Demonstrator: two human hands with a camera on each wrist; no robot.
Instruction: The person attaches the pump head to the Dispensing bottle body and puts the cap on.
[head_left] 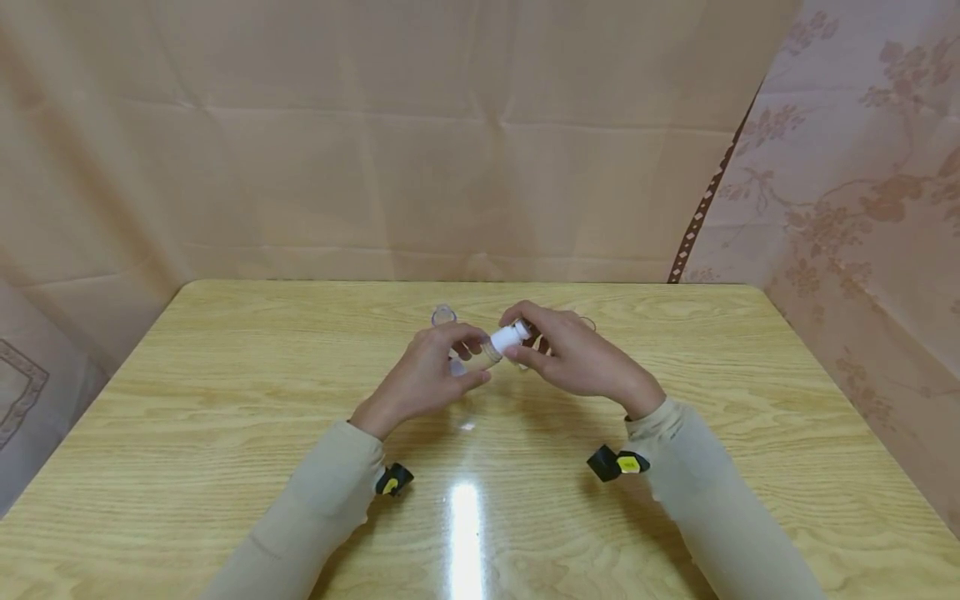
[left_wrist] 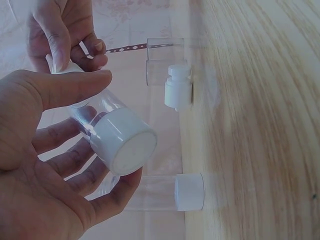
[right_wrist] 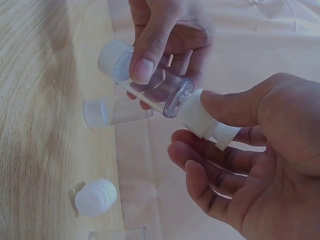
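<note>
My left hand point(head_left: 429, 367) grips a clear bottle point(right_wrist: 171, 95) with a white base point(left_wrist: 131, 145), thumb on one side and fingers around the other. The bottle is tilted above the table. At its neck, my right hand point(head_left: 581, 354) pinches a white pump head point(right_wrist: 196, 114) between thumb and fingers. The pump head meets the bottle's mouth; whether it is threaded on I cannot tell. Below, a second clear bottle with a white base point(left_wrist: 190, 192) stands upright, and a second white pump head point(left_wrist: 178, 89) stands apart from it.
A clear cylindrical cover point(left_wrist: 165, 61) stands beyond the loose pump head in the left wrist view. The wooden table point(head_left: 225, 375) has its far edge against a beige curtain point(head_left: 420, 167). A flowered cloth point(head_left: 862, 208) hangs at the right.
</note>
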